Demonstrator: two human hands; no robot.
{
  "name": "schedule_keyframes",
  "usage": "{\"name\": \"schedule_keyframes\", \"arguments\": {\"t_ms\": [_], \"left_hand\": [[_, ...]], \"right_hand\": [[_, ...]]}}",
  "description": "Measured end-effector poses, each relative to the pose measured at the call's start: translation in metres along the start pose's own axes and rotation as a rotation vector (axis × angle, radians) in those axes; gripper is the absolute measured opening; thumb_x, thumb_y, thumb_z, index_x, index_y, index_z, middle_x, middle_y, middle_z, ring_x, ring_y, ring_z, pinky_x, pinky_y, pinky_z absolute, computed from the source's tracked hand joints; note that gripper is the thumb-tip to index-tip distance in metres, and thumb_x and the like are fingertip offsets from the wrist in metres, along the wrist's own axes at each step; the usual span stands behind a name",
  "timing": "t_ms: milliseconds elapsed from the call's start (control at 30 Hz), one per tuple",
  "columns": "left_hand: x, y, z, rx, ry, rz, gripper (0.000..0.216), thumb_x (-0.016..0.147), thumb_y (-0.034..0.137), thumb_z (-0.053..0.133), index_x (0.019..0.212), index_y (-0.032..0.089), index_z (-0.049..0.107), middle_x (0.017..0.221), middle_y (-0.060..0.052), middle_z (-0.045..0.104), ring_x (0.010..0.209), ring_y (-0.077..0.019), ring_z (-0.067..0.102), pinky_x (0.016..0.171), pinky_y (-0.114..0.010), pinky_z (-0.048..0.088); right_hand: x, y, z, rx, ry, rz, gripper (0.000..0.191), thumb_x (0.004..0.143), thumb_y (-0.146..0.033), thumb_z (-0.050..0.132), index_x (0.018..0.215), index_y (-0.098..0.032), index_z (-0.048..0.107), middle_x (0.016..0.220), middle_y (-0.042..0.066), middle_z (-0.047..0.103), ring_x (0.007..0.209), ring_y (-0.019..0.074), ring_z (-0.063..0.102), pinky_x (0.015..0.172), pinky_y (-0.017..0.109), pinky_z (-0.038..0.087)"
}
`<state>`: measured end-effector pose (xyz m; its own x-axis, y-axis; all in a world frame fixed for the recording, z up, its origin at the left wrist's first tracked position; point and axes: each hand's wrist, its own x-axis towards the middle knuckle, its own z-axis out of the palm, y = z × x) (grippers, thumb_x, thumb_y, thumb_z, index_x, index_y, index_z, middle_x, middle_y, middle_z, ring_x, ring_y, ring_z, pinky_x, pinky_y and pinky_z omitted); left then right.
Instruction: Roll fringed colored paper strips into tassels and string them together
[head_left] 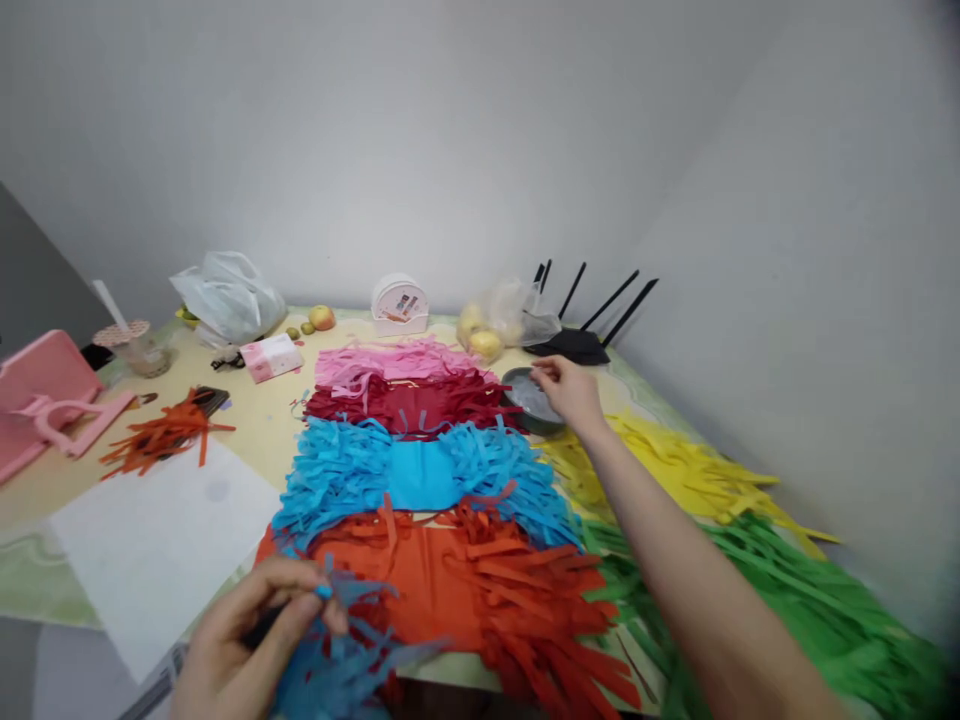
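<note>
My left hand [259, 635] is closed in a pinch on a bunch of blue fringed paper [330, 670] at the lower left; its strips fan out over the orange paper. Over the rim of a dark bowl [534, 410] with pale, translucent contents, my right hand [564, 388] has its fingertips pressed together. Whatever may be between them is too small to make out. Fringed sheets lie in rows before me: pink [405, 360], dark red [420, 405], blue [420, 475] and orange [442, 580]. Under and beside my right forearm spread yellow [675, 465] and green [810, 600] fringed paper.
A white sheet [172, 540] lies at the left, near orange strips [161, 435] and a pink stand [56, 400]. Farther back are a lidded cup [139, 350], a plastic bag [229, 300], a white holder [400, 305], bagged fruit [484, 340] and a black object with upright rods [574, 345].
</note>
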<state>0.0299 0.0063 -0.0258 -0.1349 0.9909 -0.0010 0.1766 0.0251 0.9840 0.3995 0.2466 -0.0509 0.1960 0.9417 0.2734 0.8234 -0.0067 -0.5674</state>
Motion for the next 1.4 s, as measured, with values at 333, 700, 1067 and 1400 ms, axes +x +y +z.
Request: {"name": "schedule_keyframes", "arguments": {"t_ms": [333, 700, 1067, 1400], "left_hand": [[-0.002, 0.007, 0.027, 0.050, 0.059, 0.419, 0.010, 0.086, 0.019, 0.063, 0.080, 0.019, 0.071, 0.077, 0.000, 0.073, 0.074, -0.0120, 0.067, 0.071, -0.018, 0.052], [-0.029, -0.001, 0.001, 0.240, 0.057, 0.546, 0.012, 0.092, 0.023, 0.059, 0.086, 0.019, 0.068, 0.082, -0.003, 0.071, 0.078, -0.0158, 0.065, 0.074, -0.025, 0.048], [-0.037, -0.017, -0.004, 0.352, 0.074, 0.636, 0.012, 0.094, 0.018, 0.056, 0.091, 0.019, 0.068, 0.088, -0.005, 0.073, 0.084, -0.0180, 0.066, 0.078, -0.029, 0.049], [-0.035, -0.026, 0.008, -0.077, 0.095, 0.295, 0.010, 0.088, 0.025, 0.065, 0.084, 0.017, 0.069, 0.081, -0.003, 0.072, 0.077, -0.0154, 0.068, 0.074, -0.024, 0.054]], "right_hand": [[-0.223, -0.160, -0.001, 0.768, -0.250, -0.551, 0.012, 0.090, -0.016, 0.064, 0.090, -0.021, 0.075, 0.084, 0.003, 0.076, 0.076, 0.0155, 0.070, 0.072, 0.025, 0.055], [-0.262, -0.183, 0.003, 0.886, -0.313, -0.334, 0.009, 0.085, -0.023, 0.068, 0.093, -0.022, 0.072, 0.088, 0.003, 0.076, 0.077, 0.0173, 0.072, 0.071, 0.027, 0.058], [-0.270, -0.187, 0.019, 0.988, -0.360, -0.273, 0.004, 0.084, -0.022, 0.067, 0.084, -0.021, 0.071, 0.081, 0.002, 0.072, 0.074, 0.0154, 0.068, 0.068, 0.025, 0.056], [-0.276, -0.190, 0.031, 1.109, -0.273, -0.193, 0.004, 0.084, -0.025, 0.068, 0.087, -0.022, 0.070, 0.087, 0.004, 0.069, 0.080, 0.0165, 0.066, 0.071, 0.027, 0.057]]}}
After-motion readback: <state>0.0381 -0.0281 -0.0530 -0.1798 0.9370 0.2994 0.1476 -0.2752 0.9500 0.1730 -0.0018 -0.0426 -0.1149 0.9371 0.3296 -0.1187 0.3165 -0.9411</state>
